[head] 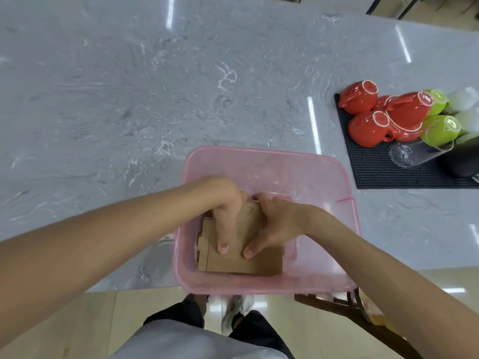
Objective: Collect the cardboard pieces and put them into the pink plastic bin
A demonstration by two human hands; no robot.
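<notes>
1. Two bare hands reach down into the translucent pink plastic bin, which stands at the near edge of the grey marbled stone counter.
2. Inside the bin lies a stack of flat brown cardboard pieces, against the near wall and toward the left side; notched edges of lower pieces show at the stack's left.
3. The left hand comes in over the bin's left wall and rests palm-down on the top piece, its thumb stretched toward the near edge and its fingers curled over the far edge of the stack.
4. The right hand sits just beside the left one, also on top of the cardboard, with its thumb pressed flat on the sheet and its fingers wrapped over the far edge.
5. Both hands therefore grip the stack from above, thumbs on the top face and fingers on the far side; the two thumbs point toward the person and lie near each other, not touching.
6. Whether the stack rests fully on the bin's floor or is held slightly above it cannot be told.
7. Well to the right on the counter, a black rubber mat carries upturned red ceramic cups, lime-green cups and a clear drinking glass lying on its side.
</notes>
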